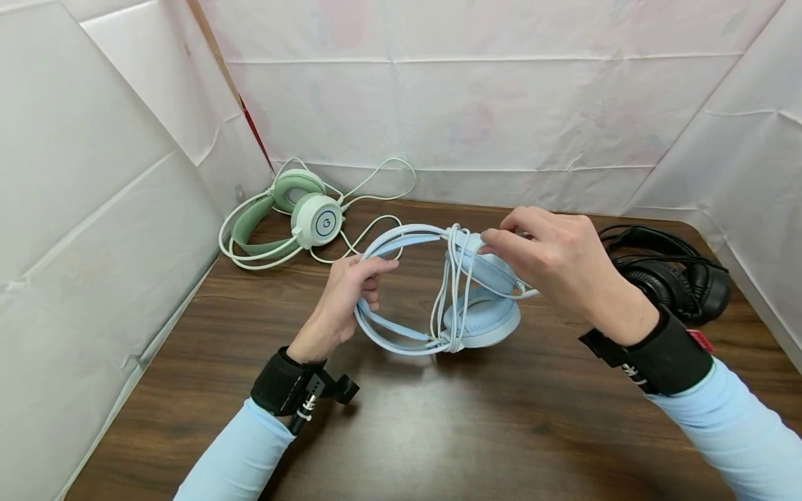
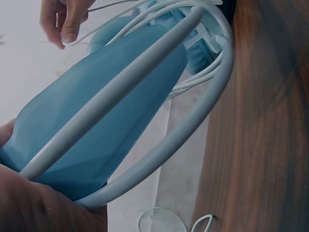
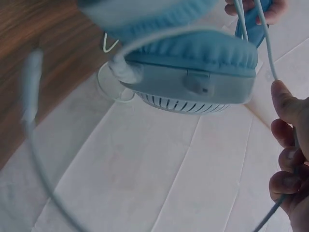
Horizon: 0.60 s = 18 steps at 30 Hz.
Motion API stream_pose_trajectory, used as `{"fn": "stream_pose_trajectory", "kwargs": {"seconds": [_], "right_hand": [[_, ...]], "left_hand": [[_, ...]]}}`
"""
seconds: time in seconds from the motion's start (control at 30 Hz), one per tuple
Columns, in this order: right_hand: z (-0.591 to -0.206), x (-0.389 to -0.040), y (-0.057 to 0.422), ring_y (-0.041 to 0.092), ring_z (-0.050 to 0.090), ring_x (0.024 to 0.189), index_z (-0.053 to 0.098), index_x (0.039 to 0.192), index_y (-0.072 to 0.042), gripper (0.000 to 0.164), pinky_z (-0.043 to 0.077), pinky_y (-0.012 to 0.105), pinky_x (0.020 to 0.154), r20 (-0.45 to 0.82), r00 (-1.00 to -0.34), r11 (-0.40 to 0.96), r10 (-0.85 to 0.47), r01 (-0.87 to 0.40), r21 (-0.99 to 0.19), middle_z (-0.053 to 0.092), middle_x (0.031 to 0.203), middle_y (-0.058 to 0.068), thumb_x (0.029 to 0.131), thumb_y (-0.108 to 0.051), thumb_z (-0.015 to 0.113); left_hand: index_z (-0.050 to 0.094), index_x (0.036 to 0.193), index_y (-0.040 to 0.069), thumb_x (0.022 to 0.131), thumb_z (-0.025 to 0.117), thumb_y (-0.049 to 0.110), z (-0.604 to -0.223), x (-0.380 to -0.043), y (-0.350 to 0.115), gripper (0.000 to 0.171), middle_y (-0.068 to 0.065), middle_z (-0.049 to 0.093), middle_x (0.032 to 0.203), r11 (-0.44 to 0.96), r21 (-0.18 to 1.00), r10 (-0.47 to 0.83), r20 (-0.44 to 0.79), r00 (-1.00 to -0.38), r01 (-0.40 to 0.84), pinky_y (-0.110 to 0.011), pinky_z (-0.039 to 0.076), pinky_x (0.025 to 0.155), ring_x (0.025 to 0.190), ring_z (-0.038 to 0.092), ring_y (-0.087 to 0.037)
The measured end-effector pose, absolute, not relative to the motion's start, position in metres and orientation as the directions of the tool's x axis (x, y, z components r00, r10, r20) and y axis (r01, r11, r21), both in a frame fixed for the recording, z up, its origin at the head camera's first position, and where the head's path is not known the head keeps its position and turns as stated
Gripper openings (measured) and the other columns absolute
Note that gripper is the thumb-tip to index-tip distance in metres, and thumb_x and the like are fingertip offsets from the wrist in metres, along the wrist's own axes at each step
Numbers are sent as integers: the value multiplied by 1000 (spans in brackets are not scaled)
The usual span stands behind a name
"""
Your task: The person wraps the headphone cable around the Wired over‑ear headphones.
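Observation:
Light-blue headphones [image 1: 481,321] are held up above the table, their white cable [image 1: 452,296] wound in several turns across the ear cups and headband. At the headband's left end, my left hand [image 1: 341,298] grips the band between thumb and fingers. My right hand [image 1: 557,257] is over the upper ear cup, pinching a stretch of the cable. In the right wrist view that cable runs under the thumb and through the curled fingers [image 3: 289,157]. A loose, blurred cable end [image 3: 32,89] hangs in the same view.
Green-and-white headphones [image 1: 316,221] lie at the back left, their pale cable [image 1: 410,182] looped toward the middle. Black headphones [image 1: 677,278] lie at the right edge of the brown wooden table [image 1: 401,431]. White sheeting [image 1: 489,104] walls in the back and both sides.

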State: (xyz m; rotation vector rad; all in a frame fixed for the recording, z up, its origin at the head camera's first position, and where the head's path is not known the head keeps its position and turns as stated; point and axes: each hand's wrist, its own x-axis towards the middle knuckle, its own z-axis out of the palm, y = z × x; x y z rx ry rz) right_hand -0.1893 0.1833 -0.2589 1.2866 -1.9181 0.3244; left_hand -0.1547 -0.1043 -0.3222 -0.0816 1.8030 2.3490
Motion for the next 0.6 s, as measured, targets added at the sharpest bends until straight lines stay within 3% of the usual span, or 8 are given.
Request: {"fn": "stream_pose_trajectory", "kwargs": {"seconds": [0.23,0.43,0.6], "right_hand": [[-256,-198,183,16,54,57,78,104,-16,30,36,31,44,733,-186,428,-654,-890,156,65,83,8,83,5,77],[-253,-208,187,12,51,56,79,107,-15,30,39,28,48,695,-242,438,-677,-891,117,65,82,7,82,0,81],[-253,-218,191,9,46,54,80,107,-14,31,34,24,50,702,-259,434,-664,-897,80,67,82,6,81,3,81]], "left_hand": [[36,63,18,90,67,19,-324,-153,-103,41,8,17,59,-198,961,148,-164,-975,-191,-22,25,51,50,22,-8],[39,68,16,88,68,17,-324,-150,-104,35,9,21,58,-159,968,198,-160,-967,-193,-22,27,51,50,24,-7],[40,71,15,87,67,16,-323,-148,-104,32,7,18,60,-135,973,242,-150,-959,-186,-22,25,51,50,23,-7]]}}
